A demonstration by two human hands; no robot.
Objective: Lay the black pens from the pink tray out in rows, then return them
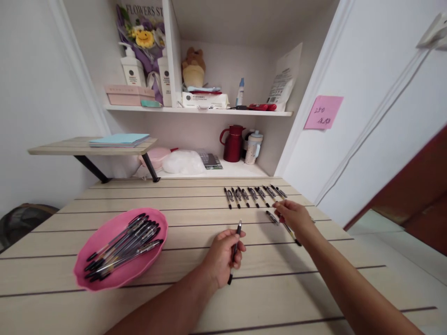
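Observation:
My left hand [223,256] is closed around a black pen [235,249] that points up and away over the wooden table [195,298]. My right hand [295,217] reaches forward to the right, its fingers pinched on a second black pen [291,232], and another pen [271,217] lies just to its left. Its fingertips sit at the right end of a row of several black pens [253,195] laid side by side on the table. A pink bowl [104,279] at the left holds several more black pens.
Behind the table is a recessed shelf with a red jug [233,143], a cup [253,147], bottles, a plush toy and boxes. A small side shelf [87,148] carries blue paper. A pink sticky note [323,112] hangs on the right wall.

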